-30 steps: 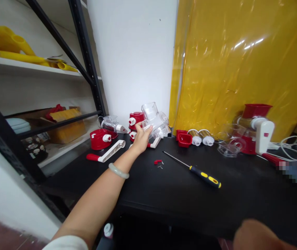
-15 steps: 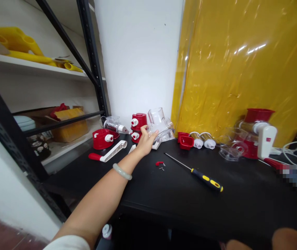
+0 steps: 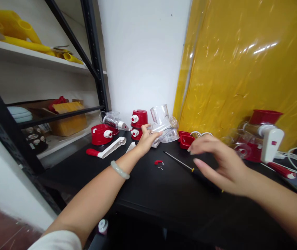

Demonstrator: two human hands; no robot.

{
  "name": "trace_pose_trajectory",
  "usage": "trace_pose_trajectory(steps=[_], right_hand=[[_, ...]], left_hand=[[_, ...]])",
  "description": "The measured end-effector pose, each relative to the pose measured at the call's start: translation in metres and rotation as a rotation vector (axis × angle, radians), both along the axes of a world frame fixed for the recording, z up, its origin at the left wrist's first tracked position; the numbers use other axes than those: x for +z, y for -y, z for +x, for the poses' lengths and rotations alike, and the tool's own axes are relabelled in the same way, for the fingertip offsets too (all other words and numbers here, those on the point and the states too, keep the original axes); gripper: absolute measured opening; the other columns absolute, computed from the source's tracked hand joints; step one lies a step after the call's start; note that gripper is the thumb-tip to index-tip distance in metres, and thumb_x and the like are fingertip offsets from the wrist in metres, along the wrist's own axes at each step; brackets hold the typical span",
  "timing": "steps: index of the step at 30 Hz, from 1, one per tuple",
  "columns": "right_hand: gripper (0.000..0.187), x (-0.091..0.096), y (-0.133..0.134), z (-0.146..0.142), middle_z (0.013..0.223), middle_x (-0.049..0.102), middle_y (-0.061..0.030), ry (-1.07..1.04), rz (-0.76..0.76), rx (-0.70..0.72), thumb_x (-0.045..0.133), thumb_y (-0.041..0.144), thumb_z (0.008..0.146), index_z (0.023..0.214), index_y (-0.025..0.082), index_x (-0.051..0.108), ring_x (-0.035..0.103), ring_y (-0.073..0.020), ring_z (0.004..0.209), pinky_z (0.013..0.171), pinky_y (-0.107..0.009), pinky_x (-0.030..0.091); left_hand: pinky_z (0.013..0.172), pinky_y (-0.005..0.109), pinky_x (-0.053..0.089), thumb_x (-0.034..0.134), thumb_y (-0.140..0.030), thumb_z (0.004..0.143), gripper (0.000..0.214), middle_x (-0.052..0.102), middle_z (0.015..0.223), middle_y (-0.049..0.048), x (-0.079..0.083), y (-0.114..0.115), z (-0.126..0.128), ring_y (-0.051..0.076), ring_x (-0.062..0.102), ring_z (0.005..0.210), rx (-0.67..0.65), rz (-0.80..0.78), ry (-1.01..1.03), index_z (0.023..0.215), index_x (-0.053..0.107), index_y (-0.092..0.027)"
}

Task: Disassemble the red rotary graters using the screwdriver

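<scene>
My left hand reaches across the black table and is closed on a clear plastic grater housing. Its wide tube points upward. My right hand hovers above the table with thumb and fingers apart, holding nothing. Below it lies a screwdriver, its handle mostly hidden by the hand. A small red piece and a few tiny screws lie on the table between my hands. Behind my right hand sit a red plastic part and grater drums, partly covered.
Left of my left hand are stacked red bases, another red base, a white crank handle with red grip and a clear housing with a drum. An assembled rotary grater stands at right, near white cables. A metal shelf borders the left.
My right hand has come in from the lower right edge over the screwdriver. My left hand keeps its hold on the clear housing, which has shifted slightly right in view.
</scene>
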State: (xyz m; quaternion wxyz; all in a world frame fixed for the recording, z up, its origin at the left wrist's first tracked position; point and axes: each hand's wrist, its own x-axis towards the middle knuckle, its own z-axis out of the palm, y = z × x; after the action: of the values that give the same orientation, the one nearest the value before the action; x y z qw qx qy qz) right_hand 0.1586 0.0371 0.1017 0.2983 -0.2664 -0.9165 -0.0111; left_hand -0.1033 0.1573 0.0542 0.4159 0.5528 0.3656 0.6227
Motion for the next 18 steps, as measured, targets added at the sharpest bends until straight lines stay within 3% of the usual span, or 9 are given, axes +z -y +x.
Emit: trace_pose_trajectory(steps=[3, 6, 9, 12, 16, 18], right_hand=[[0.035, 0.005, -0.041, 0.008, 0.084, 0.065, -0.0056, 0.303, -0.335, -0.170, 0.050, 0.054, 0.093, 0.090, 0.020, 0.056, 0.059, -0.0187, 0.071, 0.062, -0.030, 0.044], [0.049, -0.013, -0.068, 0.021, 0.081, 0.067, -0.0058, 0.535, -0.521, -0.312, 0.060, 0.068, 0.079, 0.086, 0.020, 0.057, 0.061, -0.0213, 0.069, 0.056, -0.029, 0.038], [0.040, -0.034, -0.072, 0.029, 0.088, 0.069, -0.0074, 0.613, -0.547, -0.313, 0.062, 0.059, 0.080, 0.091, 0.020, 0.059, 0.064, -0.0240, 0.073, 0.056, -0.028, 0.036], [0.024, -0.045, -0.067, 0.033, 0.092, 0.070, -0.0101, 0.611, -0.517, -0.301, 0.055, 0.042, 0.087, 0.092, 0.019, 0.060, 0.066, -0.0249, 0.076, 0.058, -0.029, 0.037], [0.019, -0.052, -0.071, 0.042, 0.091, 0.069, -0.0109, 0.436, -0.449, -0.348, 0.047, 0.035, 0.092, 0.101, 0.020, 0.054, 0.066, -0.0249, 0.076, 0.062, -0.031, 0.041], [0.018, -0.057, -0.079, 0.047, 0.087, 0.068, -0.0087, 0.282, -0.428, -0.382, 0.043, 0.037, 0.094, 0.100, 0.021, 0.050, 0.065, -0.0237, 0.075, 0.065, -0.032, 0.043]], left_hand=[[0.091, 0.039, 0.048, 0.083, -0.030, 0.062, 0.068, 0.059, 0.098, -0.0004, 0.003, -0.003, 0.002, 0.017, 0.064, 0.092, -0.095, 0.013, 0.076, 0.106, 0.031, -0.025], [0.089, 0.039, 0.050, 0.089, -0.024, 0.054, 0.069, 0.059, 0.102, 0.0016, 0.013, -0.002, 0.004, 0.018, 0.064, 0.096, -0.117, 0.011, -0.006, 0.098, 0.035, -0.024], [0.088, 0.040, 0.051, 0.089, -0.021, 0.054, 0.070, 0.060, 0.103, 0.0022, 0.022, 0.005, 0.006, 0.017, 0.065, 0.092, -0.151, -0.062, 0.008, 0.103, 0.039, -0.023], [0.090, 0.042, 0.052, 0.083, -0.025, 0.065, 0.068, 0.065, 0.097, 0.0013, 0.024, 0.015, 0.003, 0.017, 0.068, 0.087, -0.298, -0.186, 0.146, 0.119, 0.042, -0.026], [0.093, 0.056, 0.051, 0.068, -0.043, 0.078, 0.051, 0.069, 0.085, 0.0030, 0.014, 0.022, -0.014, 0.022, 0.069, 0.084, -0.581, -0.316, 0.420, 0.121, 0.052, -0.020], [0.096, 0.056, 0.050, 0.066, -0.045, 0.079, 0.043, 0.071, 0.087, 0.0031, 0.010, 0.022, -0.026, 0.023, 0.070, 0.089, -0.647, -0.310, 0.525, 0.113, 0.056, -0.021]])
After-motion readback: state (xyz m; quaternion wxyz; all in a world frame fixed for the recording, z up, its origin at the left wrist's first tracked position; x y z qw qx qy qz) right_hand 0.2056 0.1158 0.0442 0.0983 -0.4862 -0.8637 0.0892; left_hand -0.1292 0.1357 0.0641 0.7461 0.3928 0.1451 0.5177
